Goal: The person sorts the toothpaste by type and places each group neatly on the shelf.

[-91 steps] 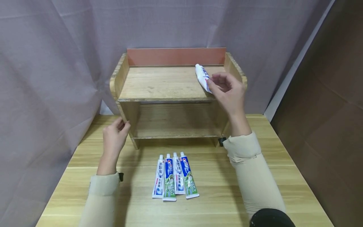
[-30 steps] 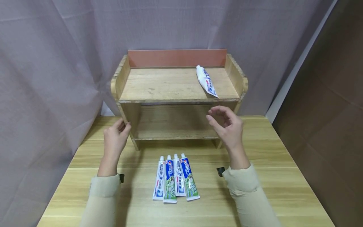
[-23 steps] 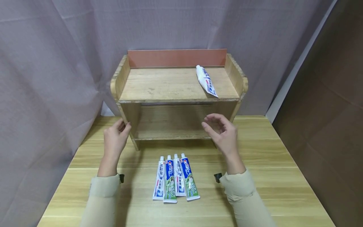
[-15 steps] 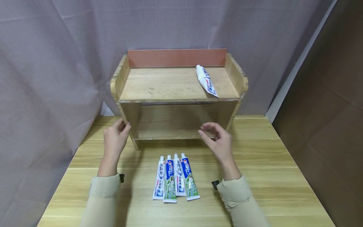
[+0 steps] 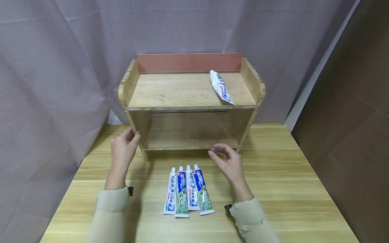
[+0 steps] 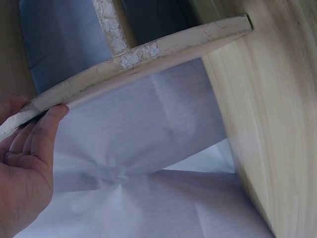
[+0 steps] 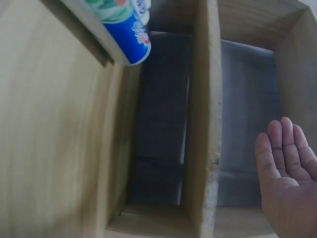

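My left hand (image 5: pixel 123 146) pinches the front edge of the left side panel (image 6: pixel 148 57) of a small wooden shelf unit (image 5: pixel 179 146). Thumb and fingers sit on opposite faces of the panel in the left wrist view. My right hand (image 5: pixel 229 163) hovers with relaxed, slightly bent fingers by the unit's lower right front, holding nothing. One white toothpaste tube (image 5: pixel 221 88) lies slanted on the top shelf, its flat end at the front edge. Below on the table, two white toothpaste tubes (image 5: pixel 171 194) alternate with two blue-green ones (image 5: pixel 203 192), caps toward the unit.
The wooden table (image 5: pixel 288 189) carries the shelf unit. A reddish back board (image 5: pixel 189 62) rises behind the top shelf. Grey cloth (image 5: pixel 188 27) hangs behind and at the left, with a brown panel (image 5: pixel 343 101) along the right.
My right hand has let go of the white toothpaste tube on the top shelf. It has come down and to the left, closer to the tubes on the table. The left hand keeps its place.
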A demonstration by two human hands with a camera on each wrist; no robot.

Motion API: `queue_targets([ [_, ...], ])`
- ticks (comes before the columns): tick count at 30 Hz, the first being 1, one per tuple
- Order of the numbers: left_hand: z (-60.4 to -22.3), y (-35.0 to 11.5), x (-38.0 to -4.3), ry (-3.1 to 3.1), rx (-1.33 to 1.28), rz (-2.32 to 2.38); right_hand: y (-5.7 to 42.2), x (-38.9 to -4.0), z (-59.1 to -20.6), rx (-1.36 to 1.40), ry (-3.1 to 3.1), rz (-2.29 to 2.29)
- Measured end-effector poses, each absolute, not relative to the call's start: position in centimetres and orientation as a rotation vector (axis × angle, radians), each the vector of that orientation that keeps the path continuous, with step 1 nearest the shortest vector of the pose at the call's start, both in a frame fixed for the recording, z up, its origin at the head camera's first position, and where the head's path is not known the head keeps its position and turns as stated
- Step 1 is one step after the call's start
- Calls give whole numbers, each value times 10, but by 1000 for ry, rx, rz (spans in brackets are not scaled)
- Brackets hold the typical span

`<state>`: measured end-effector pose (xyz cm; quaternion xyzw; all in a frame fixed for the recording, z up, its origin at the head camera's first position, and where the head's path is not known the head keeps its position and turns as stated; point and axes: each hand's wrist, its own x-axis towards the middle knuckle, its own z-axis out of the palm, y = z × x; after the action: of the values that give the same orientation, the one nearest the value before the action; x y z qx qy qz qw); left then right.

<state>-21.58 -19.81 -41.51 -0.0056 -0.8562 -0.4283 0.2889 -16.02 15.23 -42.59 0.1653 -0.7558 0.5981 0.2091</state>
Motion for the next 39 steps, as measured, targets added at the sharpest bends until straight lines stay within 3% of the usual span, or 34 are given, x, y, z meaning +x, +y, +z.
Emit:
queue_targets([
  [15, -415, -197, -216, -2277, -47, -1112, 144, -151, -447, 426, -2179, 1736],
  [23, -416, -198, -218, -2269, -43, -1118, 147, -167, -491, 427, -2208, 1746],
  [39, -417, -199, -218, -2278, -30, -1131, 142, -162, -497, 220, -2443, 1757],
])
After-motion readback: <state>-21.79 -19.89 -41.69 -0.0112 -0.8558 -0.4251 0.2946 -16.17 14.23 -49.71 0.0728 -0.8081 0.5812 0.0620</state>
